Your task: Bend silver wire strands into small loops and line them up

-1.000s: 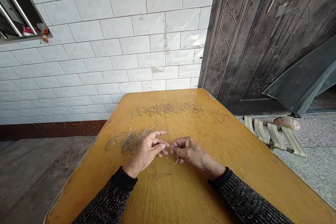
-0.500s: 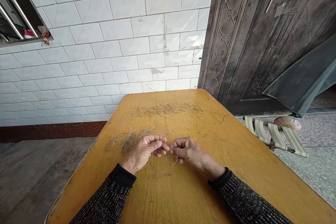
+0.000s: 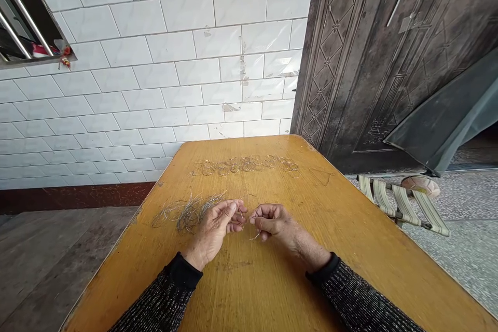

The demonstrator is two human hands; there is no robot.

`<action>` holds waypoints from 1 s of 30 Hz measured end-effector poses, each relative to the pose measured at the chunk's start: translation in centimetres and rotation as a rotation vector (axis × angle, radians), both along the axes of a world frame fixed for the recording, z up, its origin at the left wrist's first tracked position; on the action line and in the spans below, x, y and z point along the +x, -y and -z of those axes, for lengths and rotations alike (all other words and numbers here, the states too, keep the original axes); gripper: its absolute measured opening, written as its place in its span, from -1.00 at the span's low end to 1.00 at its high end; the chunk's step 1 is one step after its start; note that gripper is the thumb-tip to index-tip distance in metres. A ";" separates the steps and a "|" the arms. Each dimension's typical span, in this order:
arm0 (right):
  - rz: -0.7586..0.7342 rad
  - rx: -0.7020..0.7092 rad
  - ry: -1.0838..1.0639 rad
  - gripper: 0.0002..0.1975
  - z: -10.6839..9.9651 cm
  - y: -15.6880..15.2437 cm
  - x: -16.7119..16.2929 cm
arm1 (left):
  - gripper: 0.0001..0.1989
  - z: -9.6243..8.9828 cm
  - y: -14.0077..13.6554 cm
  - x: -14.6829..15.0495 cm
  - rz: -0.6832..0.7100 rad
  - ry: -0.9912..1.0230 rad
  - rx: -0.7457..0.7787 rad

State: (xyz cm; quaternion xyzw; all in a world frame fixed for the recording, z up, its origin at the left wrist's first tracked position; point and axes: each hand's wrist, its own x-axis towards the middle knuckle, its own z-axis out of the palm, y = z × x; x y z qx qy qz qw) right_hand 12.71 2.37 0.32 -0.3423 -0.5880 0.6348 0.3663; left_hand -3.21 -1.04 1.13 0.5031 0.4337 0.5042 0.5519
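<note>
Above the middle of the wooden table, my left hand and my right hand face each other with a small gap between the fingertips. Both are closed in a pinch on a thin wire, whose end sticks out below my right fingers. Parts of the wire are hidden by the fingers. Just left of my left hand lies a loose bundle of thin wires, silvery and tangled. Farther back, a row of wire loops stretches across the table.
A single bent wire lies by the table's right edge. Behind the table stand a white tiled wall and a dark carved door. A stool with striped straps is on the floor at the right.
The round loop that hung below my right hand now shows only as a short end. My hands have come slightly apart. The whole view has shifted a little.
</note>
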 end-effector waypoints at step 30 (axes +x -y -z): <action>0.032 0.227 -0.107 -0.79 -0.4 0.2 0.2 | -0.84 0.5 0.6 0.2 0.142 -0.121 -0.014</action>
